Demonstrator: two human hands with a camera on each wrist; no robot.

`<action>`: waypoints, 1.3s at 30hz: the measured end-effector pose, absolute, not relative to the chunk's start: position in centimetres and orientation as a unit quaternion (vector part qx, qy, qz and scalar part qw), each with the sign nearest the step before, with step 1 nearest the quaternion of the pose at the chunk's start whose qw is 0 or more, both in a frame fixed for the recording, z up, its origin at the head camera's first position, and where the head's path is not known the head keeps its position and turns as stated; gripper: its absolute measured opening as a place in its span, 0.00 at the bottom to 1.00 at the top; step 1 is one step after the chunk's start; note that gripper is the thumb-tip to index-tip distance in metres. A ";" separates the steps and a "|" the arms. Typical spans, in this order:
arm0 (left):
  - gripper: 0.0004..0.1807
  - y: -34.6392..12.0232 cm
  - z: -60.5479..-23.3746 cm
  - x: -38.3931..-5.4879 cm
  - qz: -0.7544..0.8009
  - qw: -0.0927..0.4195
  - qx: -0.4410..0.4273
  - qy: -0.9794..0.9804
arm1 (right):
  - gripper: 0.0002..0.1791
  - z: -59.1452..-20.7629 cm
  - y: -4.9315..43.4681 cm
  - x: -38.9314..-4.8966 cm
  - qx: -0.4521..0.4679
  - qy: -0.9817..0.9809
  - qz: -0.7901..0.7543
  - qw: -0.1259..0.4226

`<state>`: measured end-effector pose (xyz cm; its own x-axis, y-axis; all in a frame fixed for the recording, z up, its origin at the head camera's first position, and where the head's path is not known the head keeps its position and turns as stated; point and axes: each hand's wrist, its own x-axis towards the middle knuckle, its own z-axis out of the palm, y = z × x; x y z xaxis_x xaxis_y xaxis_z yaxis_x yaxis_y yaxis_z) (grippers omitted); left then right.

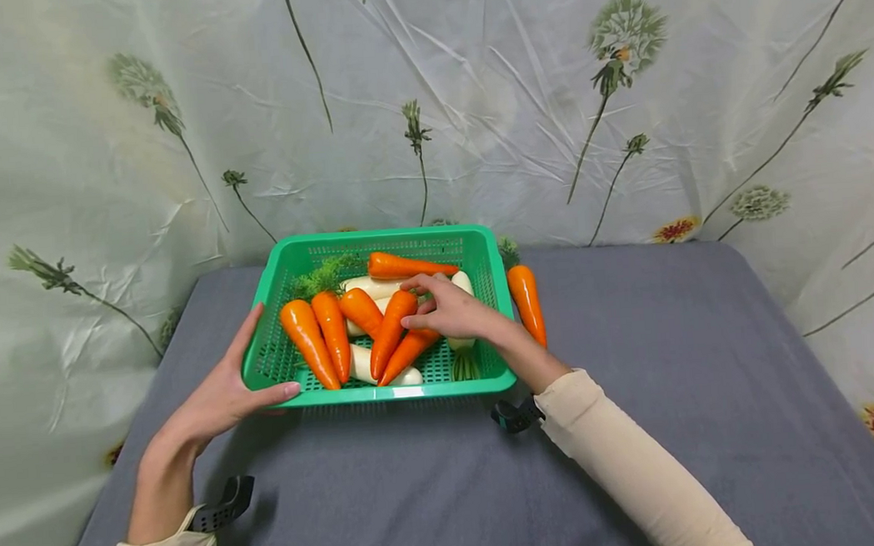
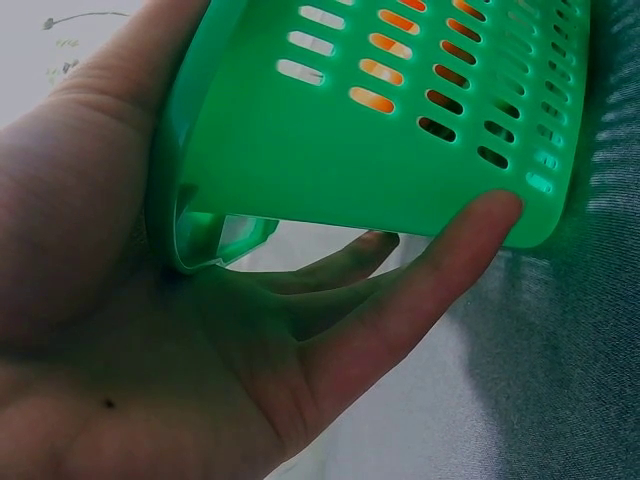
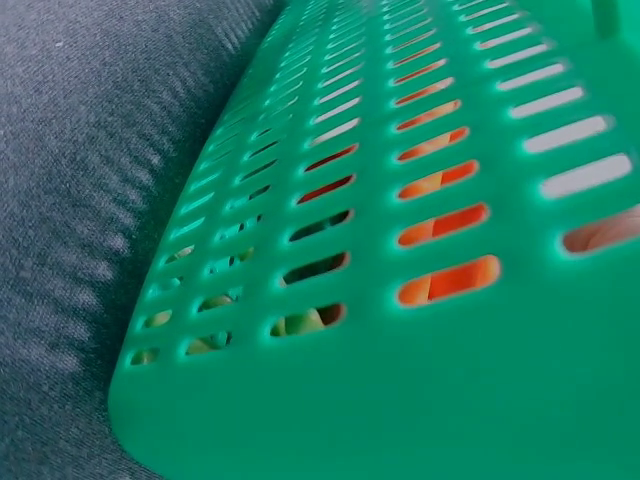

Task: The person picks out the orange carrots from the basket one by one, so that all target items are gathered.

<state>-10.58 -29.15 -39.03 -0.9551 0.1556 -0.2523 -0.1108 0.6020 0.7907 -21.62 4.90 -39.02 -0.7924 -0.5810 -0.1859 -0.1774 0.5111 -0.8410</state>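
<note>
A green plastic basket (image 1: 407, 392) holds several orange carrots (image 1: 304, 335) and white radishes (image 1: 360, 365). My left hand (image 1: 222, 395) grips its near left corner, with the thumb on the front rim and a finger along the left rim. The left wrist view shows this hand (image 2: 300, 350) spread round the basket's outer wall (image 2: 320, 170). Inside the basket, my right hand (image 1: 450, 306) pinches the thick end of a carrot (image 1: 390, 334) between thumb and fingers. In the right wrist view the slotted wall (image 3: 420, 380) hides most of that hand.
One carrot (image 1: 527, 301) with green leaves lies on the grey cloth outside the basket's right side. Green carrot tops (image 1: 324, 276) fill the far left of the basket. A flower-patterned curtain (image 1: 472, 112) hangs behind the grey table (image 1: 660, 359).
</note>
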 end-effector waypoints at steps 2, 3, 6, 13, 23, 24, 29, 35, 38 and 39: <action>0.67 -29.1 -39.0 -10.6 0.451 0.151 0.012 0.880 | 0.33 -39.0 4.9 -21.8 -0.235 0.838 -0.436 0.229; 0.67 -29.1 -38.9 -10.6 0.449 0.151 0.012 0.881 | 0.34 -39.0 4.9 -21.9 -0.243 0.837 -0.434 0.229; 0.67 -29.1 -38.8 -10.7 0.446 0.149 0.011 0.883 | 0.35 -38.9 4.9 -22.0 -0.247 0.835 -0.434 0.233; 0.67 -29.1 -38.8 -10.7 0.443 0.146 0.012 0.884 | 0.32 -39.0 4.9 -22.1 -0.225 0.838 -0.438 0.236; 0.68 -29.1 -38.9 -10.7 0.456 0.143 0.015 0.878 | 0.26 -38.9 5.1 -22.1 -0.177 0.797 -0.519 0.254; 0.68 -29.1 -38.9 -10.7 0.457 0.143 0.015 0.878 | 0.26 -38.9 5.1 -22.1 -0.176 0.795 -0.521 0.256; 0.68 -29.1 -39.0 -10.5 0.455 0.143 0.015 0.879 | 0.30 -39.0 5.1 -22.0 -0.187 0.801 -0.505 0.261; 0.68 -29.3 -39.1 -10.3 0.453 0.148 0.011 0.879 | 0.33 -39.4 5.0 -21.9 -0.207 0.811 -0.469 0.283; 0.68 -29.2 -39.0 -10.4 0.450 0.147 0.012 0.881 | 0.31 -39.3 5.2 -21.8 -0.201 0.814 -0.468 0.280; 0.68 -29.1 -39.0 -10.5 0.449 0.146 0.015 0.881 | 0.30 -39.2 5.2 -21.8 -0.199 0.814 -0.469 0.277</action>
